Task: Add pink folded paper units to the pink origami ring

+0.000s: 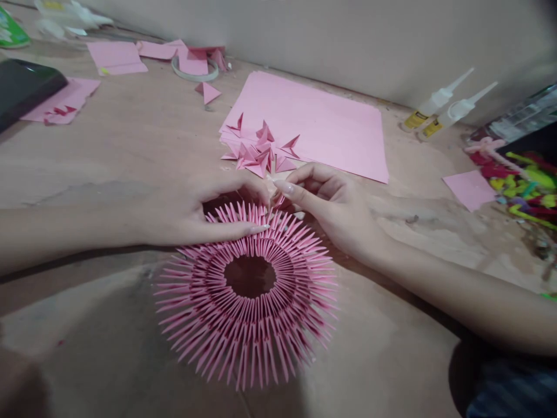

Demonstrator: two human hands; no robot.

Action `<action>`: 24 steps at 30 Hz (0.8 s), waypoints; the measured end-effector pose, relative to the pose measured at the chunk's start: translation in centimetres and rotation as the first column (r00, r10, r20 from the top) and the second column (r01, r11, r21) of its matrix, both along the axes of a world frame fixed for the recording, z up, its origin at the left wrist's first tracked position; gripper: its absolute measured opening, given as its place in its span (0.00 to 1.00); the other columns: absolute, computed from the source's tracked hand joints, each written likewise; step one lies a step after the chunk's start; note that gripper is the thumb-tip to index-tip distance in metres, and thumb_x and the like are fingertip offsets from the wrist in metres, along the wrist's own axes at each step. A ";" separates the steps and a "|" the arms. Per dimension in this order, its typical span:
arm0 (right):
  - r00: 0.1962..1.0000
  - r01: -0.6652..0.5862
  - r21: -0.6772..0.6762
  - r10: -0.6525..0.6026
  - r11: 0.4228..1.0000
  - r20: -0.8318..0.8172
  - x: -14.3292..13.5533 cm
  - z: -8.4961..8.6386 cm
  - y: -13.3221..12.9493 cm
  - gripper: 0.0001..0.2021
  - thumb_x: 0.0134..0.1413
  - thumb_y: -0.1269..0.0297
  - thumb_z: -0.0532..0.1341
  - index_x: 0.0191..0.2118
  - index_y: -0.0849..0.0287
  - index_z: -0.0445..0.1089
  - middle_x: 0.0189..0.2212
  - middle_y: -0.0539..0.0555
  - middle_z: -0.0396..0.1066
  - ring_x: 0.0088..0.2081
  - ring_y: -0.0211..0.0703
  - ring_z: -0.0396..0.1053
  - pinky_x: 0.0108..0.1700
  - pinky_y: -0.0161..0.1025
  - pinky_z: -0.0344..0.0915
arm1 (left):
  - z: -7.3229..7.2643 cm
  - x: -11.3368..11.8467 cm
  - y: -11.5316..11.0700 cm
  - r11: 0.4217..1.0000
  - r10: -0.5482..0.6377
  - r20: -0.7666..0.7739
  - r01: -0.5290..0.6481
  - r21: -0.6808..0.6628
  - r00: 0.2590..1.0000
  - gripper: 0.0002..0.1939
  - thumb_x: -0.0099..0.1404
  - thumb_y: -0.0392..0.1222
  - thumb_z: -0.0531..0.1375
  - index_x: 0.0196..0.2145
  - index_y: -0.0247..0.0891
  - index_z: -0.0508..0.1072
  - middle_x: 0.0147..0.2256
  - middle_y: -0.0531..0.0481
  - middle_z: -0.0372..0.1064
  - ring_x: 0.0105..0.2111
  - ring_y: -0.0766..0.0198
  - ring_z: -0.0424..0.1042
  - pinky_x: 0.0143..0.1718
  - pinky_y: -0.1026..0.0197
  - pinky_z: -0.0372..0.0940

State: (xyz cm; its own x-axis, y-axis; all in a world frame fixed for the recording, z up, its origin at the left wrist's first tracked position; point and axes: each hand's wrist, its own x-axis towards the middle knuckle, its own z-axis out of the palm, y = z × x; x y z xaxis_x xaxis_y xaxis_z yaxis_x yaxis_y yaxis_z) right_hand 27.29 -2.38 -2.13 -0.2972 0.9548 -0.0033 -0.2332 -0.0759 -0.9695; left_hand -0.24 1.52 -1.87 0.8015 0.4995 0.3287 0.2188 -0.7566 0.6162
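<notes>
Left hand (187, 212): closed on far rim of ring, thumb on top
3D-origami ring (256, 310): flat on table (122, 157), beneath left fingers
Right hand (342, 206): narrow pinch on folded pink paper piece (279, 202), beside ring's far rim

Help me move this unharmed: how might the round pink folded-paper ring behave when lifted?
The ring is probably light, being folded paper around an open centre. It may flex or separate, as many small pieces form it. Its thin outer points could bend easily.
</notes>
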 end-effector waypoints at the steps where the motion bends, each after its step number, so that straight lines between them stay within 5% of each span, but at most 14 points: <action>1: 1.000 0.002 -0.009 -0.002 1.000 -0.012 0.0 0.0 0.0 0.19 0.57 0.57 0.91 0.36 0.53 0.83 0.33 0.47 0.86 0.38 0.40 0.83 0.48 0.39 0.84 | -0.1 0.0 0.0 1.000 -0.001 0.005 0.001 0.009 1.000 0.12 0.86 0.47 0.66 0.62 0.46 0.80 0.56 0.49 0.87 0.55 0.59 0.86 0.62 0.52 0.79; 9: 1.000 -0.021 0.009 0.021 1.000 -0.011 -0.1 0.0 0.2 0.18 0.59 0.57 0.91 0.38 0.54 0.84 0.35 0.46 0.86 0.37 0.38 0.82 0.51 0.40 0.84 | -0.7 0.0 0.0 0.999 -0.011 0.038 0.010 0.030 0.999 0.11 0.88 0.46 0.66 0.63 0.45 0.81 0.55 0.52 0.86 0.55 0.62 0.85 0.63 0.59 0.76; 24: 0.999 -0.022 -0.019 0.023 1.000 0.031 -0.2 -0.1 0.2 0.18 0.58 0.52 0.91 0.37 0.53 0.85 0.36 0.48 0.88 0.40 0.42 0.84 0.53 0.43 0.86 | -0.5 0.1 0.1 0.999 0.017 0.023 -0.016 -0.044 1.000 0.13 0.86 0.51 0.68 0.61 0.46 0.83 0.54 0.50 0.88 0.51 0.58 0.84 0.61 0.53 0.77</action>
State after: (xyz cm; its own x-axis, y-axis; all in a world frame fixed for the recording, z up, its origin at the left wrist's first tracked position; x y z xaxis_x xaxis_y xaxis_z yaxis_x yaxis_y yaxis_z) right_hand 27.09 -2.13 -2.22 -0.3182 0.9475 -0.0304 -0.2010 -0.0987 -0.9746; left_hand -0.18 1.63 -2.38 0.7854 0.5272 0.3243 0.2166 -0.7249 0.6540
